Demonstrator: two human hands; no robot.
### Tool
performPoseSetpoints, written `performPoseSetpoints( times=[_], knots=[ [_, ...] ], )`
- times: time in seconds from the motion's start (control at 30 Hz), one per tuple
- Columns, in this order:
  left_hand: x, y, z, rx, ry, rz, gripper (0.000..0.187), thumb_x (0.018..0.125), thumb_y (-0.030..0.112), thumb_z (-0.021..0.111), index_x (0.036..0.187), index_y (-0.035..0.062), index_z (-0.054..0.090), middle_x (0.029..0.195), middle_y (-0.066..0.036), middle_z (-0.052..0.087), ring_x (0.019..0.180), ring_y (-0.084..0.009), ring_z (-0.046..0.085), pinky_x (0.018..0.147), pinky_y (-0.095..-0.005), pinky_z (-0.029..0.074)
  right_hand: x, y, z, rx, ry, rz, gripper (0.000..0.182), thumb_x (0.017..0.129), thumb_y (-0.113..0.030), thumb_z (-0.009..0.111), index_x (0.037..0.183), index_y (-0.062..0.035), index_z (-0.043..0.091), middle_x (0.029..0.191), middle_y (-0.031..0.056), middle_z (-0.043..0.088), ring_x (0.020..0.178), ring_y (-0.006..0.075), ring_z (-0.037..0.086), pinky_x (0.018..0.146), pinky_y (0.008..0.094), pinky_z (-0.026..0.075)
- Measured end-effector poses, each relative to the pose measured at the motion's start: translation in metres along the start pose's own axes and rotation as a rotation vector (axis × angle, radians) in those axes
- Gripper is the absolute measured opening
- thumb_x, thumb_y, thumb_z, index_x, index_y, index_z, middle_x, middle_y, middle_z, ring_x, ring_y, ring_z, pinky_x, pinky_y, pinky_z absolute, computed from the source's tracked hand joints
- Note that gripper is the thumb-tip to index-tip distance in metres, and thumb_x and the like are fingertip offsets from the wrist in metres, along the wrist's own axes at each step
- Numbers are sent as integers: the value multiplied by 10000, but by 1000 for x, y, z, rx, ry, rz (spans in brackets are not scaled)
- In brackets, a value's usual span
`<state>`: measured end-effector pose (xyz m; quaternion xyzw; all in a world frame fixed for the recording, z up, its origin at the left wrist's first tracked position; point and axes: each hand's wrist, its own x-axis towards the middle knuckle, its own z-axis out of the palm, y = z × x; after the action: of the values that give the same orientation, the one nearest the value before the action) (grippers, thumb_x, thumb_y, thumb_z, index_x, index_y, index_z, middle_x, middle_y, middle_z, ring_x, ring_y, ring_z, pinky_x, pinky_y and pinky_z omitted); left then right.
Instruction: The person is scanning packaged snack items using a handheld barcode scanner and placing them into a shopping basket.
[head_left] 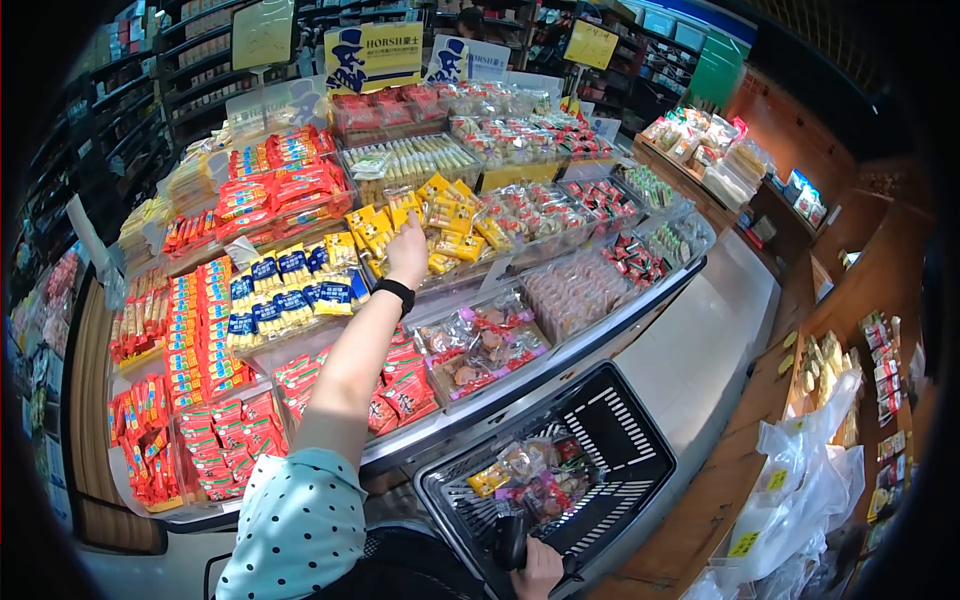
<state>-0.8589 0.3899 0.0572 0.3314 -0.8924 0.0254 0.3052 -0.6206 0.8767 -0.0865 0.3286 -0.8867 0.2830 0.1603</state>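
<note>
Reaching up across the display, the left hand point(408, 252) has its fingers point(412, 222) stretched loosely forward onto the yellow snack packets point(440, 215) piled in a clear bin point(470, 272); the fingertips touch the packets, but whether they pinch one cannot be told from this angle. A black wristband point(395, 293) circles the wrist, and the bare forearm runs back to a pale blue polka-dot sleeve point(300, 525).

Low in the view, the right hand point(540, 572) is closed around the black handle point(512, 542) of a black shopping basket point(640, 470). Inside the basket lie several wrapped snacks point(530, 475), clear and yellow packets among them.

Around the yellow packets, the stepped display shelf point(560, 365) carries many more bins: blue and yellow bars point(285, 290) just left of the forearm, red packets point(285, 190) above them, red sticks point(195, 320) further left, and clear bags of brown sweets point(480, 345) just right of the forearm. Red pouches point(400, 385) lie partly under the arm. A yellow sign point(372, 55) reading HORSH stands at the top of the display. To the far right, white plastic bags point(810, 470) hang beside a wooden rack point(750, 470).
</note>
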Motion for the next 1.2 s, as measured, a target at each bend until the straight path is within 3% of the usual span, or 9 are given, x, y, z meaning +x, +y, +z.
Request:
performPoseSetpoints(
  times=[0.17,0.4,0.6,0.83,0.87,0.9,0.97,1.07,1.2],
  knots=[
    [-9,-5,16,101,37,98,453,885,299,519,1210,0,415,858,-162,597,701,-285,638,559,-373,516,-1,-1,3,-23,-12,15,475,539,-150,675,988,-17,593,873,102,617,768,282,593,682,378,452],
    [-54,59,-43,-132,326,430,383,796,166,528,1148,22,487,791,-82,541,614,-206,583,448,-321,485,2,0,2,-22,-22,8,453,545,-135,658,973,-8,587,862,118,612,756,299,591,669,389,453],
    [-202,160,-87,-848,-420,549,402,802,219,577,1160,61,489,1040,-157,569,897,-323,588,734,-412,496,-1,-2,3,-42,-25,21,488,540,-134,656,1008,-7,601,886,99,610,776,272,587,690,366,444],
    [-348,170,-25,-639,-999,568,304,779,232,570,970,-2,534,983,-208,550,892,-355,585,765,-473,472,-11,-4,-3,-35,-64,44,544,527,-124,619,1057,-7,598,911,117,611,804,283,589,734,380,472],
    [-392,159,42,-577,-1083,377,337,763,260,582,984,6,555,1036,-185,561,973,-323,558,810,-460,457,-11,-4,-5,-23,-73,49,563,522,-129,617,1072,-9,598,917,116,611,811,281,590,739,379,474],
    [-413,137,71,-205,-553,851,254,770,128,547,998,17,556,967,-166,580,799,-309,626,652,-371,513,-8,-7,-8,-5,-66,67,537,520,-109,613,1046,-2,601,914,122,614,808,288,594,724,383,473],
    [-422,109,112,-101,-976,775,382,791,157,515,1154,39,503,1063,-121,569,978,-263,561,763,-397,472,-1,-12,-6,5,-33,77,495,528,-83,610,1016,1,608,904,122,617,793,287,600,697,379,474],
    [-418,60,116,-1,-1056,1072,683,807,191,512,1411,50,227,1491,-164,99,1259,-410,316,834,-456,442,3,-21,0,-50,-2,74,476,587,-88,583,1057,-25,627,905,85,610,789,227,593,722,344,478],
    [-405,81,98,14,-1065,938,625,786,221,540,1344,48,319,1406,-164,276,1174,-346,406,850,-426,425,8,-26,1,-108,18,75,357,657,-61,570,1004,-34,651,870,58,619,763,193,593,713,314,476]
  ],
)
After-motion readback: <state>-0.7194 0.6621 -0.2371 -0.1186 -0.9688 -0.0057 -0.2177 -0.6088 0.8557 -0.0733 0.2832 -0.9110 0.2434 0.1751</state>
